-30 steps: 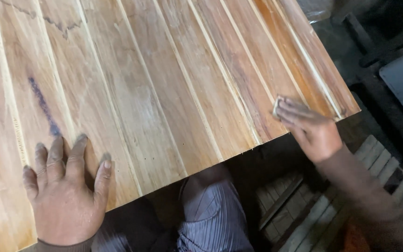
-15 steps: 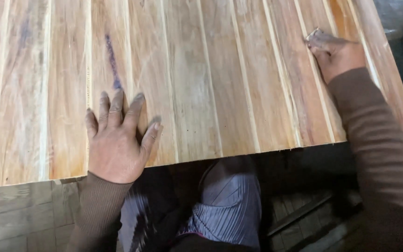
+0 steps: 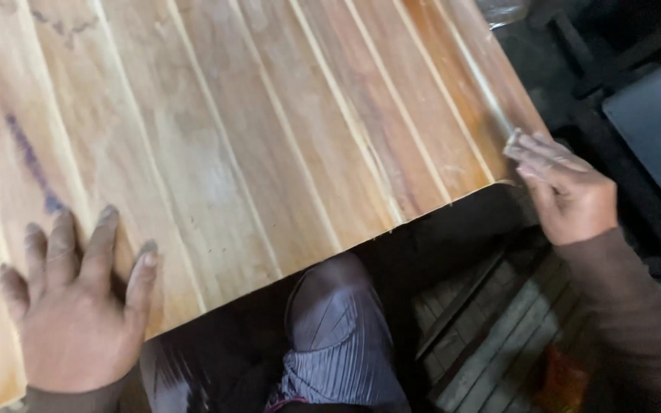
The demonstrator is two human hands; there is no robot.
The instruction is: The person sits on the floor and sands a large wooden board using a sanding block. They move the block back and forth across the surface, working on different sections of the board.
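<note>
Grooved wooden panel [image 3: 269, 130] fills upper left; left hand [image 3: 78, 313] flat, fingers spread; right hand [image 3: 568, 195] pinches a small sanding piece [image 3: 512, 141] at the panel's right edge; dark slatted floor [image 3: 491, 336] below.

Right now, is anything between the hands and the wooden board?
Nothing visible. The left hand lies flat on the wooden board near its front edge. The right hand presses a small pad against the board's right corner.

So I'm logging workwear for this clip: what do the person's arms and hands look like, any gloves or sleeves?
Both hands are bare, with no gloves, rings or watch in view. The left hand looks dusty, with a dark brown cuff just visible at the wrist. The right hand emerges from a long, plain brown sleeve that covers the whole forearm.
</note>
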